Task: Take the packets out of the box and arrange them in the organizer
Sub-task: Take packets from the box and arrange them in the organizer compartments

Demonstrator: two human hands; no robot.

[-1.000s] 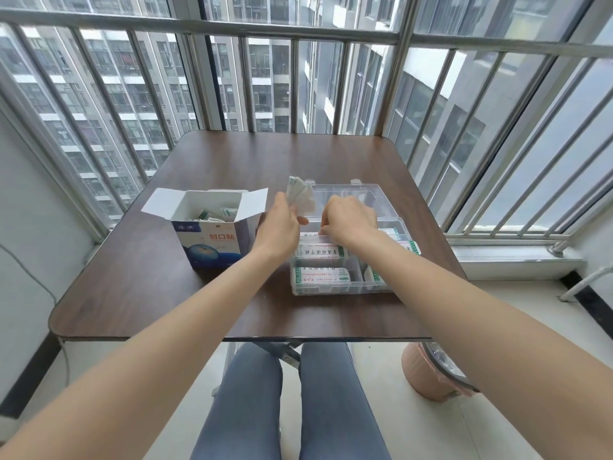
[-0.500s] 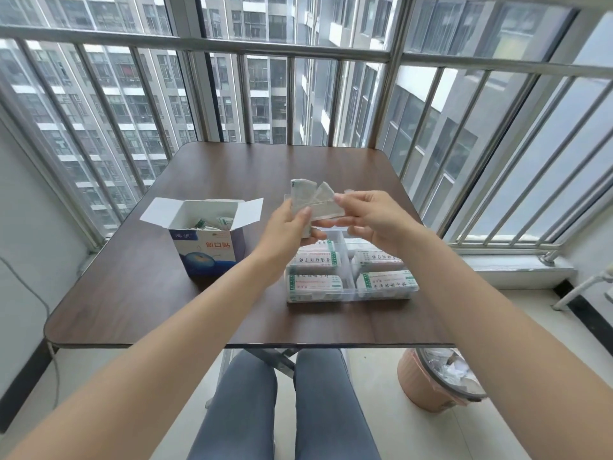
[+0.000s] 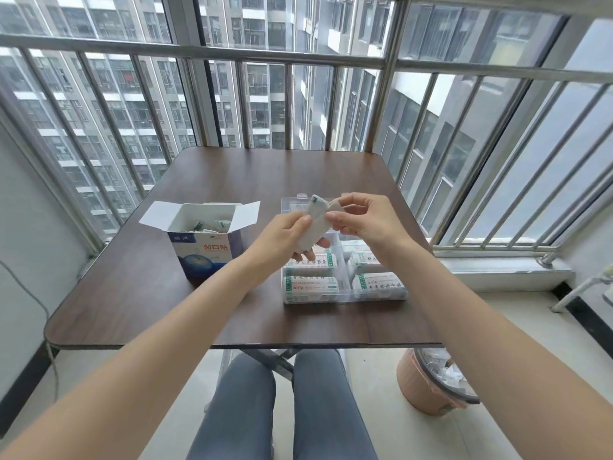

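Head view: cardboard box point(image 3: 203, 242), flaps open, stands on the dark table point(image 3: 139, 293) and holds loose packets with green print. Clear organizer point(image 3: 343, 287) sits to its right; 4 filled compartments visible, each with white, green-edged packets lying flat. Above the organizer, the left hand point(image 3: 282, 237) grips a small stack of packets point(image 3: 313, 227), white and tilted, while the right hand point(image 3: 361, 220) pinches the stack's upper end between thumb and fingers.
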